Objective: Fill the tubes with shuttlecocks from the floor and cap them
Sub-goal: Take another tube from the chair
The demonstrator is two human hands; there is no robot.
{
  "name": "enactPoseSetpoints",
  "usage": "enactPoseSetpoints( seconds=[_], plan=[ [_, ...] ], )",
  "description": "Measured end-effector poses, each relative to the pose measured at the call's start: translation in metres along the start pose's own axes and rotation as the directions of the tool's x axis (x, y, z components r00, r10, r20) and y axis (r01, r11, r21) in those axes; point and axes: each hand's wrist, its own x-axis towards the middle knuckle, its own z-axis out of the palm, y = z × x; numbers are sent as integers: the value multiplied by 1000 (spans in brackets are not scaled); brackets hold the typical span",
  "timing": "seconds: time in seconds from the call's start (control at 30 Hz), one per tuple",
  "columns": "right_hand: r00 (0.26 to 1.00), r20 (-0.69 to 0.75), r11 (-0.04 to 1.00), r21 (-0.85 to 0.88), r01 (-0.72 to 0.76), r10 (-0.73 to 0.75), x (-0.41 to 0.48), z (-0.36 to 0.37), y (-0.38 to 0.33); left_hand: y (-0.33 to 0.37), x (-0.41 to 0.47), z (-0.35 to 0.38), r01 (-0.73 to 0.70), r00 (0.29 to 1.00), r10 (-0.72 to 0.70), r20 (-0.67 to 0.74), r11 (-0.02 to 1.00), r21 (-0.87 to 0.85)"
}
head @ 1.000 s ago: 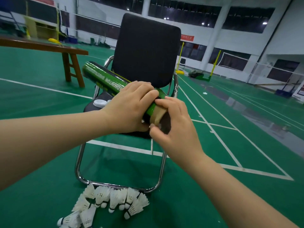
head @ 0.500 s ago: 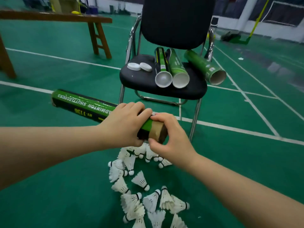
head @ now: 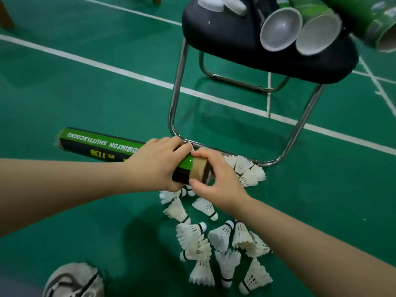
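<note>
The tube (head: 100, 144) is held low over the floor (head: 102, 99), roughly level, in front of the chair (head: 225, 39). Its green and black body runs out to the left, and the printed lettering reads upside down from here. Its bare brown cardboard end points right.

The left hand (head: 156, 166) wraps the tube near that end, with the fingers curled over the top and the thumb underneath. The right hand (head: 216, 181) pinches the cardboard end between a finger on top and the thumb below. It covers the mouth, so I cannot tell what is inside.

Directly under the hands, shuttlecocks (head: 220, 236) lie scattered on the floor. Some are bunched against the chair's chrome foot rail, and the rest spread back toward the camera, tipped every way.

On the chair's black seat, at the top of the view, three spare tubes (head: 278, 31) lie side by side with their mouths facing the camera. The rightmost is blurred and cut by the frame edge. Two white caps (head: 211, 2) sit just left of them on the seat, close together.

A white line (head: 128, 72) crosses the green floor behind the chair's foot rail. A pale shoe (head: 72, 279) shows at the bottom left corner.
</note>
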Motion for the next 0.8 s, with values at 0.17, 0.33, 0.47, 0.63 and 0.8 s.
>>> enactPoseSetpoints(
  seconds=[0.17,0.33,0.47,0.63,0.8],
  plan=[
    [996,87,999,20,-31,29,26,20,25,-21,0,33,85,993,-80,89,995,-50],
    [983,160,988,106,-108,90,38,36,43,-29,-3,53,164,975,-148,168,983,-85],
    [954,218,930,259,-260,206,36,37,60,-29,-5,62,228,959,-197,201,963,-141],
    [929,84,931,32,-365,361,24,35,95,-34,-17,64,262,941,-218,259,954,-149],
    [904,300,780,-623,-56,304,6,46,128,-31,-26,67,273,931,-218,291,949,-161]
  ],
)
